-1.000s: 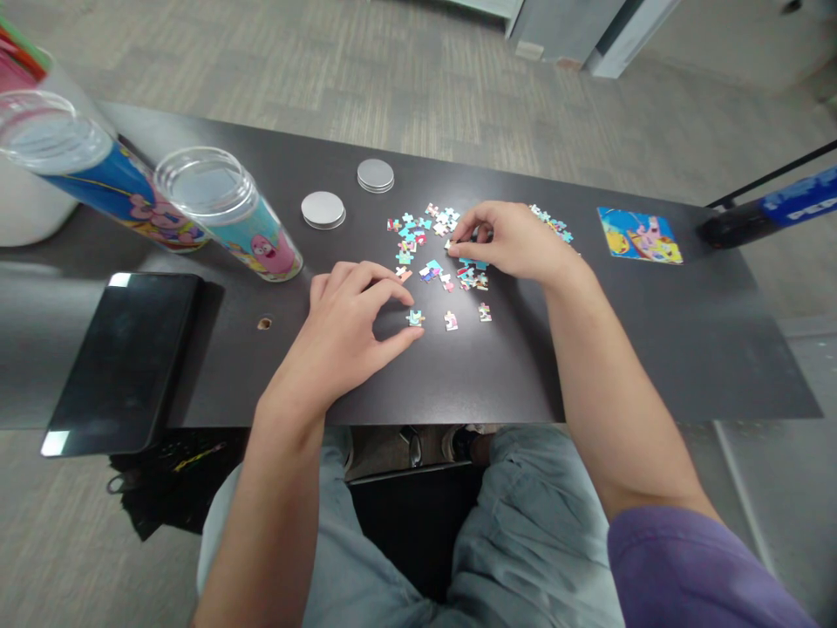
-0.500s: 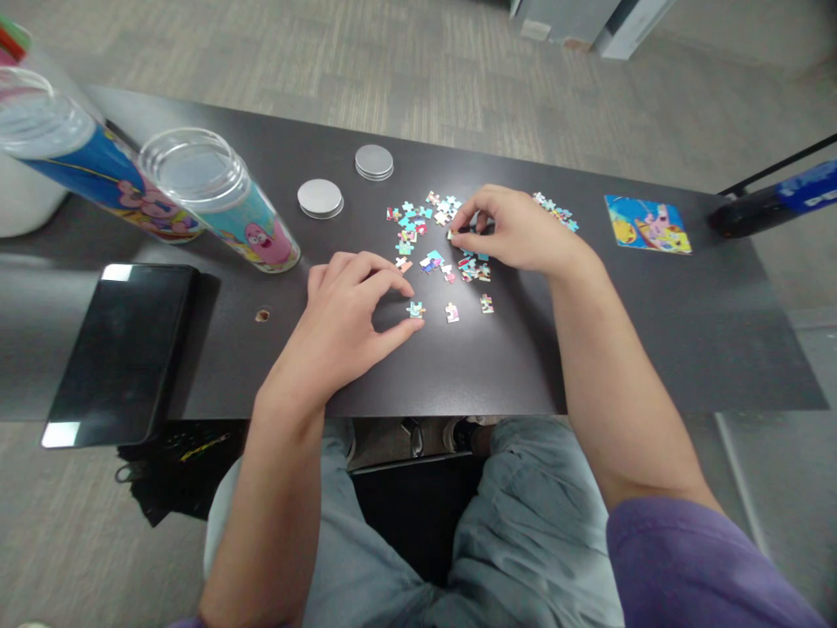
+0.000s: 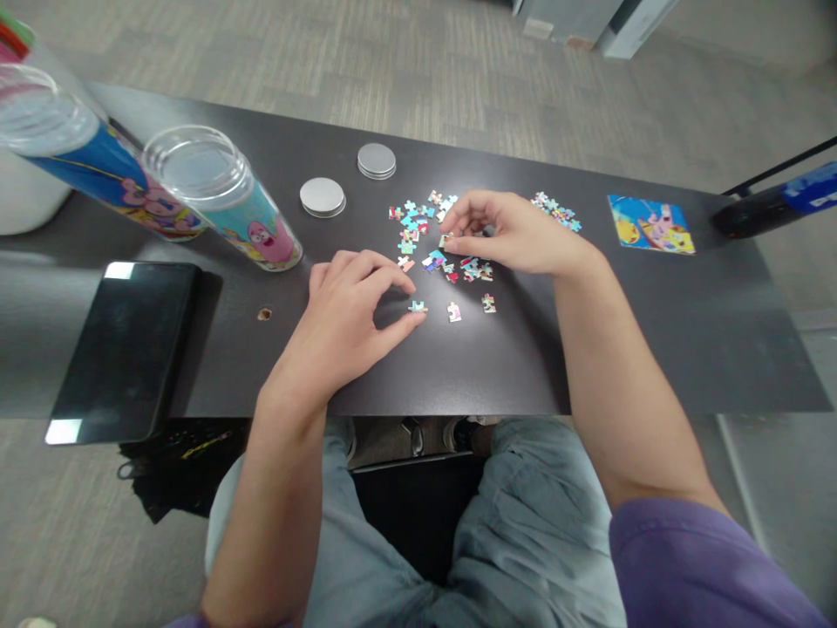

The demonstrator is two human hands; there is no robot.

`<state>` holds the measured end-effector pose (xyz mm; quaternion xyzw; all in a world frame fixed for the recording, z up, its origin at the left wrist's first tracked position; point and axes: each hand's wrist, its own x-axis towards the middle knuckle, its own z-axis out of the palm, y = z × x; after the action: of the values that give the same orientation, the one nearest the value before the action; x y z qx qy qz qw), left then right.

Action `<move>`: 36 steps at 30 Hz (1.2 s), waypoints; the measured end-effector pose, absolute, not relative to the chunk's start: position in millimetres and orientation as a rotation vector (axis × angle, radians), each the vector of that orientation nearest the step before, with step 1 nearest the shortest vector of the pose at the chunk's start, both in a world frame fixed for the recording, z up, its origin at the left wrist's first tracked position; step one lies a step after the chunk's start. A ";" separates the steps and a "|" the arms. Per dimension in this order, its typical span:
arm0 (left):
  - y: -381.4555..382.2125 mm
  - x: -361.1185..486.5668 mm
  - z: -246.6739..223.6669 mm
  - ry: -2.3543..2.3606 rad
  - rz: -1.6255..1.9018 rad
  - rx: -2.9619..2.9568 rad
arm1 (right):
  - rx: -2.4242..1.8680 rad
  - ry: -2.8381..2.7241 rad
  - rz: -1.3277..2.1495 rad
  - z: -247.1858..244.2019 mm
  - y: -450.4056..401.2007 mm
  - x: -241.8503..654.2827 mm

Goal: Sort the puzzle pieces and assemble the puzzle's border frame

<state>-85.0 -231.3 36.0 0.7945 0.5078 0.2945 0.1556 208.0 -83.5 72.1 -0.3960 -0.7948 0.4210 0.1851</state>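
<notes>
My right hand pinches a small jigsaw puzzle piece between thumb and fingertips, over a loose spread of jigsaw pieces. On the table my left hand rests with thumb and fingers apart, around a light blue puzzle piece that lies in the gap. To the right of that piece, a pinkish white piece and a multicoloured piece lie singly in a row. Another cluster of pieces sits beyond my right wrist. Part of the spread is hidden under my right hand.
Two clear-topped printed tubes stand at the left, behind a black tablet. Round silver lids lie near the far edge. At the right are a cartoon picture card and a dark bottle on its side.
My right hand has shifted slightly left, and the pinched puzzle piece now shows more of its face. My left hand stays almost still.
</notes>
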 end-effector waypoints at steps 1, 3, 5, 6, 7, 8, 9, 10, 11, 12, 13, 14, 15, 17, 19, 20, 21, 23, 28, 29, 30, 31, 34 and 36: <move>-230.8 -85.3 36.7 1.458 0.860 2.273 | -1.090 -2.221 1.247 73.5 -84.9 206.4; -229.7 -85.5 38.4 1.469 0.917 2.258 | -1.047 -2.197 1.374 76.8 -88.6 202.8; -228.6 -84.9 40.1 1.455 0.988 2.228 | -1.025 -2.197 1.491 80.3 -93.4 198.8; -228.1 -84.3 41.0 1.430 1.028 2.214 | -1.011 -2.199 1.545 81.9 -95.9 196.9; -227.7 -83.5 41.8 1.400 1.062 2.202 | -0.994 -2.199 1.596 83.4 -98.3 195.2; -227.4 -82.6 42.6 1.366 1.090 2.195 | -0.975 -2.199 1.642 84.5 -100.5 193.6; -227.2 -81.7 43.3 1.336 1.101 2.192 | -0.956 -2.199 1.682 85.3 -102.3 192.3; -227.1 -81.0 44.0 1.312 1.098 2.194 | -0.935 -2.200 1.715 85.7 -103.8 191.3; -226.9 -80.4 44.7 1.296 1.079 2.198 | -0.916 -2.200 1.738 85.8 -104.9 190.5; -226.8 -80.1 45.3 1.289 1.048 2.199 | -0.896 -2.201 1.754 85.7 -105.5 190.1; -226.7 -80.0 45.8 1.282 1.026 2.198 | -0.878 -2.202 1.759 85.4 -105.8 189.9; -226.7 -80.1 46.3 1.278 1.014 2.194 | -0.861 -2.202 1.755 85.2 -105.9 190.0; -226.6 -80.2 46.7 1.280 1.010 2.186 | -0.850 -2.202 1.743 85.0 -105.9 190.2; -226.8 -80.6 47.0 1.293 1.010 2.162 | -0.844 -2.207 1.712 84.9 -105.7 190.8; -227.1 -80.6 46.6 1.317 0.990 2.134 | -0.842 -2.213 1.697 85.1 -105.9 191.2; -227.4 -80.3 46.1 1.331 0.977 2.120 | -0.836 -2.215 1.700 85.2 -106.1 191.2; -227.8 -79.9 45.7 1.339 0.970 2.107 | -0.829 -2.214 1.706 85.3 -106.4 191.0; -228.4 -79.1 44.8 1.340 0.977 2.086 | -0.826 -2.200 1.732 85.4 -107.0 190.3; -229.2 -79.2 45.4 1.301 1.067 2.060 | -0.872 -2.153 1.797 85.9 -107.9 189.3; -229.2 -79.6 45.8 1.302 1.069 2.066 | -0.871 -2.156 1.802 85.9 -108.0 189.4; -229.1 -79.9 46.0 1.311 1.060 2.074 | -0.865 -2.162 1.804 85.6 -108.1 189.5; -229.1 -80.2 46.2 1.324 1.053 2.084 | -0.856 -2.168 1.804 85.2 -108.2 189.5; -229.0 -80.5 45.9 1.348 1.062 2.114 | -0.838 -2.175 1.799 83.5 -108.8 188.5; -228.9 -80.7 45.8 1.363 1.059 2.122 | -0.839 -2.175 1.786 82.6 -109.1 187.3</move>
<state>-80.7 -228.9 45.8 0.7599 0.4879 0.3792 0.2017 187.3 -109.1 82.6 -0.2843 -0.7366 0.6051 0.1022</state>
